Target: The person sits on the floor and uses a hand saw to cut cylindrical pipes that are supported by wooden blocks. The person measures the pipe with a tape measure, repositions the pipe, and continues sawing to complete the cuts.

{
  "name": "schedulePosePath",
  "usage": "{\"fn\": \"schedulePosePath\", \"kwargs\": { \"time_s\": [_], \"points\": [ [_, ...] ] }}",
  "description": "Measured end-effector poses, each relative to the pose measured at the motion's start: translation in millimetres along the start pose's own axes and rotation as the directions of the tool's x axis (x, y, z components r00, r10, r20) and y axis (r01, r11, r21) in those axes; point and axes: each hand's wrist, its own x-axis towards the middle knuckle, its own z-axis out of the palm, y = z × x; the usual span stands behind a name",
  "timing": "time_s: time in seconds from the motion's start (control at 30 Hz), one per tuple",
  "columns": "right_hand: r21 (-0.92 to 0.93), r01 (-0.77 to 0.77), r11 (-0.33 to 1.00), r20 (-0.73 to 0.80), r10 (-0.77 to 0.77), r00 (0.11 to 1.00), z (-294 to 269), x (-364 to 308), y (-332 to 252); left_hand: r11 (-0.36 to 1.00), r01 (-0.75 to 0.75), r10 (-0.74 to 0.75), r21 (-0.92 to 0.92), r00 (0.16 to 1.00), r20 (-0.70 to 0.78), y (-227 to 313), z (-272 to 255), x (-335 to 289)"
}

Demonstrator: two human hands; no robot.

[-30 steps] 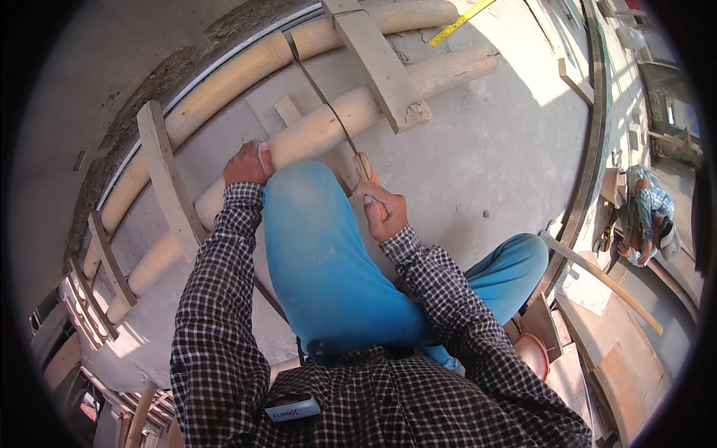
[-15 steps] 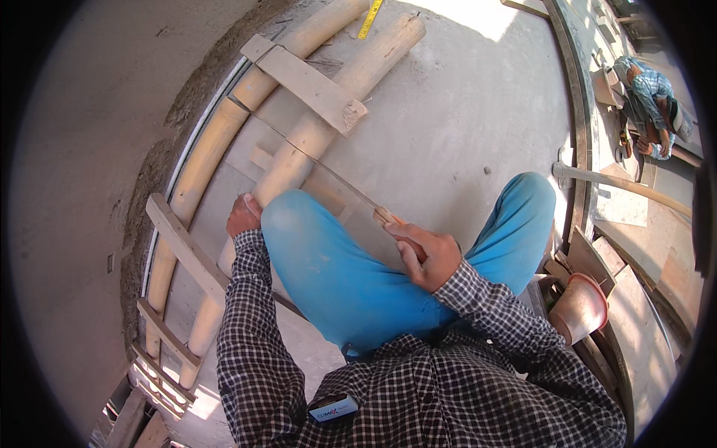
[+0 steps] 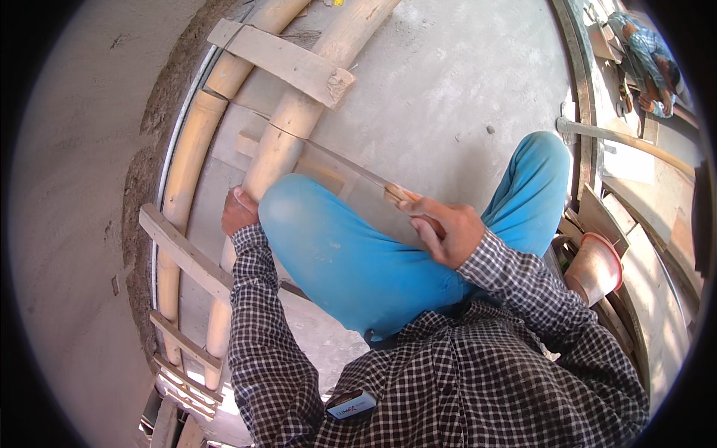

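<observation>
My right hand (image 3: 448, 231) is closed around the wooden handle of a handsaw (image 3: 349, 164). The thin blade, seen nearly edge-on, reaches leftward across a thick bamboo pole (image 3: 295, 116), where a dark cut line shows. My left hand (image 3: 239, 213) grips this same pole beside my left knee, its fingers partly hidden by the pole. A second bamboo pole (image 3: 190, 149) runs parallel at the left and has a dark cut line too. Wooden crosspieces join the two poles, one block (image 3: 280, 60) beyond the saw and another slat (image 3: 183, 246) near my left forearm.
A rough wall (image 3: 75, 187) rises along the left. At the right lie a long-handled tool (image 3: 635, 142), a pinkish bucket (image 3: 594, 269) and stacked boards (image 3: 642, 313). Another person (image 3: 650, 63) crouches at the far right. A bit of yellow measuring tape (image 3: 338, 2) shows at the top edge.
My right hand has drawn the handsaw back to the right, away from the pole. My left hand keeps its grip. The whole view has shifted slightly.
</observation>
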Motion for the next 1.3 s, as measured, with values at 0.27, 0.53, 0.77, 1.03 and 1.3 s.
{"fn": "schedulePosePath", "kwargs": {
  "time_s": [0.27,0.53,0.77,1.03,1.3],
  "points": [
    [-0.006,0.107,0.994,-0.095,-0.107,0.99,56,92,50,0.996,-0.072,0.072,0.058,0.997,0.005,29,-9,6],
    [-0.077,0.008,0.997,-0.026,-0.01,1.0,4,-12,16,0.998,-0.039,0.038,0.052,0.999,0.013,13,-8,2],
    [0.01,0.05,0.999,-0.046,-0.049,0.998,70,99,46,0.995,-0.058,0.059,0.078,0.998,-0.007,25,-10,5],
    [0.045,-0.1,0.994,0.045,0.098,0.994,17,-7,53,0.996,-0.033,0.035,0.079,0.999,-0.022,20,-8,-1],
    [0.16,0.059,0.985,-0.033,-0.054,0.998,31,5,66,0.993,-0.048,0.05,0.106,0.999,-0.015,11,-10,5]
  ]
}}
